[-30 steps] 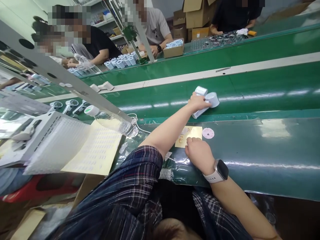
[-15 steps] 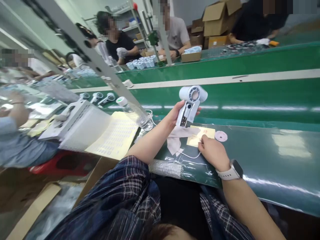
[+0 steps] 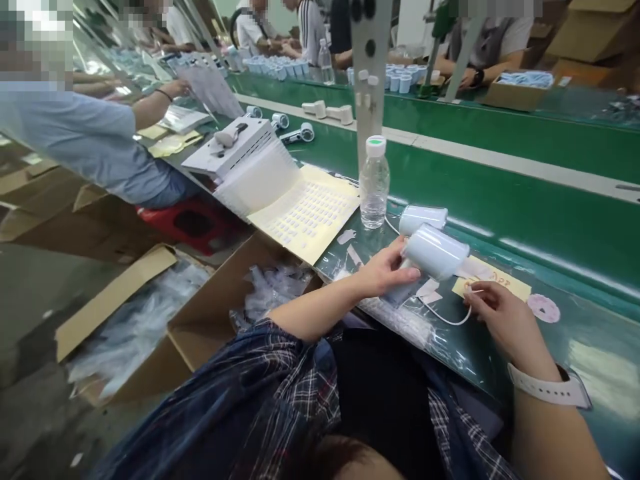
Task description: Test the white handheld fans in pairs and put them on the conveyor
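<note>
My left hand [image 3: 390, 272] is closed around the handle of a light-blue handheld fan [image 3: 436, 252], whose barrel-shaped head points up and to the right. Directly behind it shows a second light-blue fan head [image 3: 423, 217]; whether the same hand holds that one is hidden. My right hand [image 3: 505, 323] pinches the end of a white cable [image 3: 447, 323], which loops over the table toward the fan. Under the right fingertips lies a yellow paper [image 3: 510, 285] with reddish writing. A pink ring-shaped piece [image 3: 544, 309] lies to its right.
A water bottle [image 3: 375, 187] stands beside a metal post [image 3: 369, 100]. Left of it lies a yellow label sheet [image 3: 320, 207]. Several fans [image 3: 300, 133] rest on the green belt [image 3: 500, 180]. An open carton [image 3: 200, 327] with plastic bags stands below; a co-worker's arm [image 3: 155, 107] is at left.
The view has swung left. My left hand has lowered and turned the fan, so its barrel side now faces me. My right hand remains by the yellow paper, with the cable at its fingertips.
</note>
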The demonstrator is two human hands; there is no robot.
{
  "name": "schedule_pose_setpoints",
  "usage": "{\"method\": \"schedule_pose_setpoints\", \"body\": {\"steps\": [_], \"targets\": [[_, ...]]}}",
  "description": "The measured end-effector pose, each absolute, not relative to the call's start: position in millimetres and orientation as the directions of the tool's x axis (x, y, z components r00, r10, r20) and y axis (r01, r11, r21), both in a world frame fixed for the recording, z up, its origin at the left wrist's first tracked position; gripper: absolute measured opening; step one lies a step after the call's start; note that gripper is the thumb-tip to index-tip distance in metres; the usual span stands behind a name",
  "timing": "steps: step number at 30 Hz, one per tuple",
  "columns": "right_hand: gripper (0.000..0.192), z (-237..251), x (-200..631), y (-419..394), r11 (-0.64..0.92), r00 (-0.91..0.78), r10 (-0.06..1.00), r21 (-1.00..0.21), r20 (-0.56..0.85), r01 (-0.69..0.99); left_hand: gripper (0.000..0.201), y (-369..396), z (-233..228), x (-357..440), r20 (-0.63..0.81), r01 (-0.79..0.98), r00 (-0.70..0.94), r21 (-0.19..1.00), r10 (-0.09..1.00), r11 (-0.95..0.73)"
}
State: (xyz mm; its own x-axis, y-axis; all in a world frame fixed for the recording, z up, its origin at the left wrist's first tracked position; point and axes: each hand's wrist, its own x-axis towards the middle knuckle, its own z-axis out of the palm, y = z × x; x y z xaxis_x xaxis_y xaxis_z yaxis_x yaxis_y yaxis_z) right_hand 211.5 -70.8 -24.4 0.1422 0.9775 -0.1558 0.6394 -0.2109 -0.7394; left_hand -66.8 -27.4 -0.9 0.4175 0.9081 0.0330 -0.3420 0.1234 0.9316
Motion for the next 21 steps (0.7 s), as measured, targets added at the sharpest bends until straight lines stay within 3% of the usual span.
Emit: {"method": "schedule_pose_setpoints", "body": {"steps": [2, 4, 10, 15, 21], "targets": [[0.045, -15, 204, -68, -0.130, 0.182, 0.982, -0.522, 0.049, 0.843, 0.072, -27, 2, -75, 0.203, -0.260, 0.402, 0.960, 0.893, -0.101], [0.041, -1, 193, -63, -0.078, 0.167, 0.968, -0.409, 0.186, 0.909, 0.072, -29, 3, -83, 0.283, -0.166, 0.428, 0.958, 0.859, -0.233], [0.034, 32, 137, -8, 0.070, 0.032, 0.987, -0.598, 0.158, 0.799, 0.068, -35, 4, -100, 0.334, 0.007, 0.488, 0.922, 0.806, -0.386], [0.072, 27, 66, 54, 0.209, -0.125, 0.978, -0.767, 0.167, 0.607, 0.078, -42, 3, -126, 0.360, 0.070, 0.433, 0.901, 0.827, -0.429], [0.084, 17, -2, 79, 0.209, -0.057, 0.975, -0.789, 0.217, 0.577, 0.063, -59, 1, -169, 0.440, 0.009, 0.270, 0.888, 0.856, -0.460]]}}
